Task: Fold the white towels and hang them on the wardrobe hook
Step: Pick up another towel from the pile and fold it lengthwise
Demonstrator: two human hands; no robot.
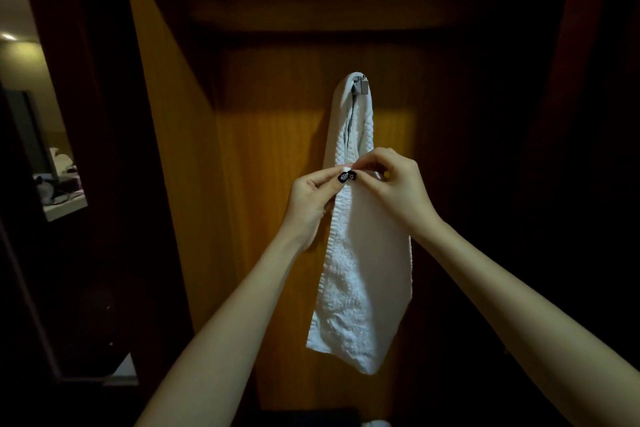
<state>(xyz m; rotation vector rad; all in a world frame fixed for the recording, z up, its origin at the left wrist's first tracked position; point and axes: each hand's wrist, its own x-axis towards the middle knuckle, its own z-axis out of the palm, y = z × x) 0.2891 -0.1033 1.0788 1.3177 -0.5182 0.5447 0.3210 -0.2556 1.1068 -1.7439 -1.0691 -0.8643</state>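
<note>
Both hands pinch the towel (360, 274) partway down its length: left hand (313, 199) at the left edge, right hand (394, 187) at the right, thumbs and forefingers meeting at the front fold. Towel hangs from the hook (362, 85) on the wardrobe panel (270, 149), looped over it, most of its length below the hands. Long axis vertical, lower end drifting slightly left. White, textured weave, folded into a narrow strip.

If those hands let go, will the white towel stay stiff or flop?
Probably flop: the white towel drapes limp from the hook. Likely light too: the left hand and right hand only pinch it. Its bumpy weave likely grips.
</note>
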